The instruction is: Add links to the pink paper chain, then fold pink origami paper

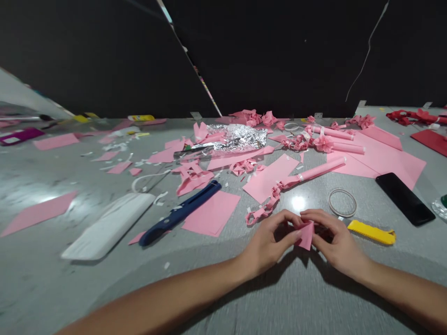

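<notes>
Nearest of all, two bare forearms (209, 282), slanting inward, with elbows out of shot. Straight to the action now: a small pink paper piece (306, 236), right of centre over the near part of the desk (286, 302), just off the surface judging by the shadow below. Left grip (267, 242) pinching its left side between thumb and forefinger; right grip (344, 246) closed in on the upper right of the same piece. Both so close together probably to steady so small a scrap from two sides.

Just past the right grip, a yellow tool (373, 232) with one end hidden behind the fingers, and beyond it a pale ring (329, 203) lying flat. Out toward the right edge, a black phone (405, 198), perhaps placed there to be clear of elbows. Over on the left, a dark blue tool (179, 214) lying partly across a pink sheet (214, 216), with a white device (108, 228) alongside, likely for easy reach. Up toward the far edge, crumpled silver foil (244, 137) among pink scraps.

Hard to make out: the back of the held paper and the number of layers, and the right thumb's exact contact. Cut off at the right: something clear and green (443, 201). Near edge of the desk, out of view.
</notes>
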`<state>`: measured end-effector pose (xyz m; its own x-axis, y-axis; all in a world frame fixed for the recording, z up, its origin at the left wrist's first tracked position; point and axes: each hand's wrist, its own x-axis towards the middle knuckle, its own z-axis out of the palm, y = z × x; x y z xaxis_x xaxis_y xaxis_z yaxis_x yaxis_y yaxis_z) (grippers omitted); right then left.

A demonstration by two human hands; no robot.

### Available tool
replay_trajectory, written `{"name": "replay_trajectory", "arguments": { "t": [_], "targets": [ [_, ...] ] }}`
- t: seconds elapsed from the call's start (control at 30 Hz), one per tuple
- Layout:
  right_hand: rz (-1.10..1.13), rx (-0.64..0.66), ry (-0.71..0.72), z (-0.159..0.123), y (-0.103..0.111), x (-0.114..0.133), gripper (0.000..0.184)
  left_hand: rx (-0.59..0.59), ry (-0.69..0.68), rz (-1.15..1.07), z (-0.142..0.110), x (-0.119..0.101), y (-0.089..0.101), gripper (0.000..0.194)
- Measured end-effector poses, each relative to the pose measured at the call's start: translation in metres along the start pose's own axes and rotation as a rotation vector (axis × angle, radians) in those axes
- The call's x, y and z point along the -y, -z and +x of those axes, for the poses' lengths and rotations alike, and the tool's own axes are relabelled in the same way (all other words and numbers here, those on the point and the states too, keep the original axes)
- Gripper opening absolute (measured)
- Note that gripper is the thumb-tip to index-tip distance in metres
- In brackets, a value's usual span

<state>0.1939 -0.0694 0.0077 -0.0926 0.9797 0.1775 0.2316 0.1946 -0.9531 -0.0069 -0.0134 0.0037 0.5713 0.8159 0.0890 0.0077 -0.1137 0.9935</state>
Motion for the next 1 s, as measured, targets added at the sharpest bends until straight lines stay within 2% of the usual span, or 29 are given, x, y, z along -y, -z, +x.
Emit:
{"name": "replay_trajectory", "arguments": {
  "t": [0.07,0.2,0.37,0.5,0.63,0.77,0.87,0.97,1.0],
  "targets": [
    [0.025,-0.024,-0.034,-0.001,-0.001,-0.003,0.026,-0.022,-0.006,0.001,0.001,0.001,-0.001,0.010],
    [0.110,-0.046,-0.158,0.000,-0.001,-0.005,0.011,-0.107,-0.004,0.053,0.003,0.000,-0.002,0.007],
    [0.067,0.041,-0.019,0.001,0.001,-0.002,0.010,-0.086,-0.019,0.106,0.005,-0.002,0.000,0.005],
    [-0.026,-0.003,0.047,-0.003,0.001,-0.003,0.010,-0.047,-0.029,0.095,0.005,-0.003,0.000,0.008],
    [-0.014,-0.012,0.087,-0.003,0.001,-0.005,0.009,-0.029,0.015,0.093,0.004,-0.001,0.002,0.013],
    [-0.004,-0.035,0.066,-0.001,0.002,-0.005,0.009,0.014,0.027,0.046,0.002,-0.002,0.004,0.028],
    [0.008,-0.038,0.001,-0.002,0.001,-0.005,0.007,0.018,-0.025,0.157,0.001,-0.007,0.002,0.039],
    [0.023,-0.056,-0.067,-0.005,-0.001,-0.006,0.003,0.012,-0.066,0.248,0.002,-0.011,-0.001,0.016],
    [0.027,-0.062,-0.083,-0.005,-0.001,-0.007,0.006,0.013,-0.084,0.260,0.002,-0.012,-0.001,0.015]
  ]
}}
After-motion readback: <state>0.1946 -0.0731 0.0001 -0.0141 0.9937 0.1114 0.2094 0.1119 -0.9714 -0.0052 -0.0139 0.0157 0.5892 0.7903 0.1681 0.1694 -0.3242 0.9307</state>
